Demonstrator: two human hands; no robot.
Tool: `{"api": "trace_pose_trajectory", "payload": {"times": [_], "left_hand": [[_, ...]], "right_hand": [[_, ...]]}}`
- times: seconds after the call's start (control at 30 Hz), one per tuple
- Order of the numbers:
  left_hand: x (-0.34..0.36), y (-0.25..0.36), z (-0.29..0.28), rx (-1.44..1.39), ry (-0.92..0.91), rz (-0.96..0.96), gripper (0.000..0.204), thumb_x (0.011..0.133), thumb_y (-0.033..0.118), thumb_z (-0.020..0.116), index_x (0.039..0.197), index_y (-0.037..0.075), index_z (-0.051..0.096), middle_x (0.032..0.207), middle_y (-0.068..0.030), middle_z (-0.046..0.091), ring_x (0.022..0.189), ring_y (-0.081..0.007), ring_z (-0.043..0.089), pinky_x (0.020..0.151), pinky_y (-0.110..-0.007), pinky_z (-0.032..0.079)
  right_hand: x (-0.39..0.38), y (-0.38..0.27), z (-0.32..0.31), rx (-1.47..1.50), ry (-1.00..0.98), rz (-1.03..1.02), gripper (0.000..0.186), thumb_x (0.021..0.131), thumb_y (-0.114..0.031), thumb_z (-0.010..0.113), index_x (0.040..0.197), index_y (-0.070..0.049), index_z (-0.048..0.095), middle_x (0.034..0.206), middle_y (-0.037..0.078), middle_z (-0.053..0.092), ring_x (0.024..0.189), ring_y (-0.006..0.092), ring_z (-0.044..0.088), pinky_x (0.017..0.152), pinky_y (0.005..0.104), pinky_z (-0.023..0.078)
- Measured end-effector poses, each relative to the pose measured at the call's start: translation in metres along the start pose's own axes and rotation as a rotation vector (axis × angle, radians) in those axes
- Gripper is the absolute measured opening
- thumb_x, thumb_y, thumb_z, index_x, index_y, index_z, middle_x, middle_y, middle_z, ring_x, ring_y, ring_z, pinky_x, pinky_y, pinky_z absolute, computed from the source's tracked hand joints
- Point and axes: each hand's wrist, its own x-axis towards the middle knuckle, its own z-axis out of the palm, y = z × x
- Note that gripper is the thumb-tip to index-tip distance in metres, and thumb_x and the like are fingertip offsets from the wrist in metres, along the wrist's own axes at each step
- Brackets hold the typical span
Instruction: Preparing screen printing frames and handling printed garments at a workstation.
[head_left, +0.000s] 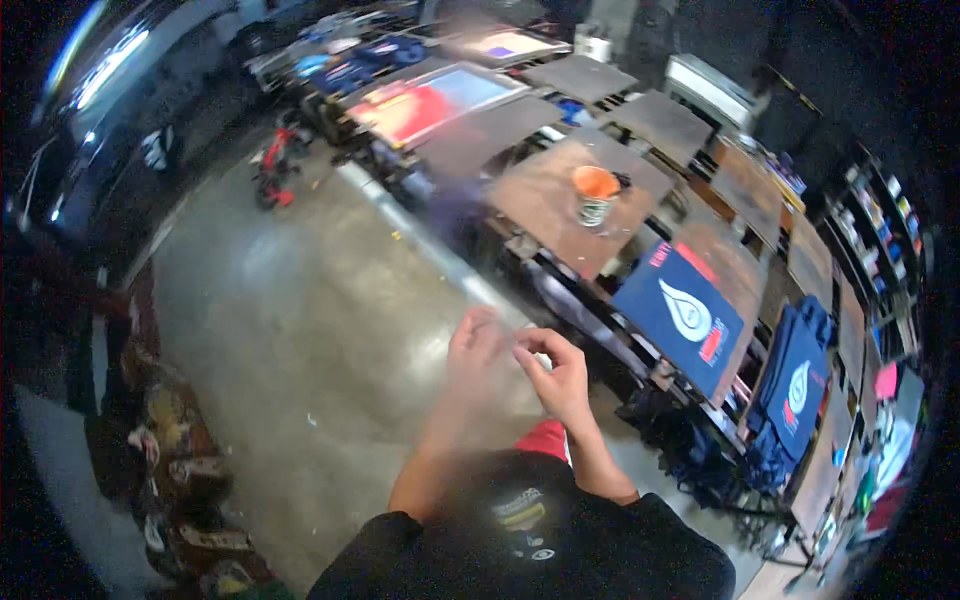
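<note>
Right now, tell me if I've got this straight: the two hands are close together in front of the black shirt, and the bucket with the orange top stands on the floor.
Not quite: the head view shows the bucket on a brown board, not on the floor. The left hand and right hand are indeed close together in front of the black shirt.

A head-worn fisheye looks down from close above at the left hand [474,342], right hand [560,378] and floor [290,310].

The left hand [474,343] is blurred — whether it holds anything, unclear.
</note>
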Motion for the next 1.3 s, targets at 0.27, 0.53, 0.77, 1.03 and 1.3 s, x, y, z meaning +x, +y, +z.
{"api": "trace_pose_trajectory", "payload": {"times": [0.27, 0.53, 0.77, 1.03, 1.3], "left_hand": [[-0.019, 0.042, -0.061, 0.072, -0.061, 0.054, 0.04, 0.091, 0.014, 0.064, 0.127, 0.003, 0.05, 0.077, 0.0048, 0.059, 0.069, -0.0014, 0.053, 0.061, -0.016, 0.04], [0.017, 0.045, -0.078, -0.079, -0.119, -0.063, 0.041, 0.086, 0.013, 0.07, 0.121, 0.0, 0.053, 0.072, 0.0085, 0.052, 0.064, -0.0003, 0.048, 0.058, -0.016, 0.039], [0.089, 0.065, -0.059, 0.116, -0.039, 0.032, 0.033, 0.087, 0.013, 0.068, 0.116, 0.001, 0.058, 0.078, 0.0066, 0.054, 0.069, -0.002, 0.05, 0.062, -0.017, 0.041], [0.199, 0.047, -0.049, 0.37, -0.048, 0.076, 0.027, 0.088, 0.014, 0.067, 0.112, 0.003, 0.06, 0.088, 0.0016, 0.06, 0.078, -0.0045, 0.055, 0.068, -0.019, 0.045], [0.284, 0.021, -0.03, 0.503, -0.117, 0.203, 0.023, 0.09, 0.012, 0.065, 0.109, 0.002, 0.06, 0.089, -0.0005, 0.062, 0.077, -0.0052, 0.055, 0.069, -0.021, 0.046]], "right_hand": [[0.003, -0.012, 0.077, 0.124, -0.175, -0.002, 0.015, 0.086, -0.007, 0.069, 0.097, 0.003, 0.067, 0.09, 0.005, 0.066, 0.083, 0.0103, 0.06, 0.077, 0.0248, 0.048], [0.039, 0.015, 0.088, 0.414, -0.236, 0.234, 0.014, 0.089, -0.012, 0.067, 0.094, 0.001, 0.069, 0.087, 0.003, 0.069, 0.079, 0.0088, 0.063, 0.072, 0.0228, 0.05], [0.113, 0.041, 0.094, 0.542, -0.227, 0.267, 0.017, 0.093, -0.015, 0.061, 0.098, 0.0, 0.067, 0.086, 0.002, 0.068, 0.075, 0.0082, 0.062, 0.068, 0.023, 0.05], [0.214, 0.081, 0.09, 0.68, -0.143, 0.24, 0.013, 0.091, -0.016, 0.065, 0.091, -0.003, 0.065, 0.084, 0.002, 0.067, 0.073, 0.0074, 0.06, 0.067, 0.0227, 0.048], [0.278, 0.118, 0.073, 0.643, -0.012, 0.167, 0.013, 0.093, -0.015, 0.061, 0.091, -0.002, 0.065, 0.082, -0.001, 0.064, 0.075, 0.0063, 0.057, 0.07, 0.0217, 0.046]]}}
